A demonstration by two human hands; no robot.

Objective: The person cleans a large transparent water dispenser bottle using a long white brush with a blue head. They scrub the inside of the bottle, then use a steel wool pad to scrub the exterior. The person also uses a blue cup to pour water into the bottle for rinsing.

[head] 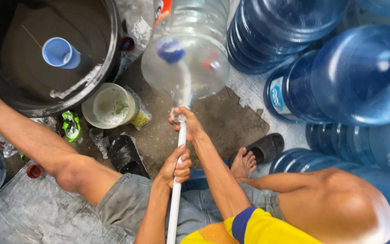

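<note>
The person sits low on the floor with knees spread, and both hands grip a long white rod (177, 180) that runs up from 6 o'clock toward the centre. The left hand (175, 166) is wrapped fully around the rod lower down, fingers curled tight. The right hand (187, 123) is closed around the rod higher up, right at the mouth of a clear water jug (190, 49).

That jug lies tilted at 12 o'clock, its neck pointing down toward the hands. The rod passes in through the neck, and a blue brush head (170, 49) at its end shows blurred inside the jug's body.

At 10 o'clock stands a big black tub (109, 63) holding murky water, with a blue cup (59, 53) floating in it. Just below the tub, near 9 to 10 o'clock of the hands, sits a white bucket (111, 105) with soapy liquid inside, and a green wrapper (71, 125) lies on the floor beside it. A dark brush (125, 156) rests by the person's left thigh.

From 1 to 4 o'clock, blue water jugs (362, 77) are stacked on their sides. The person's bare foot (243, 163) rests next to a black sandal (265, 147) on the wet concrete floor (231, 122).
</note>
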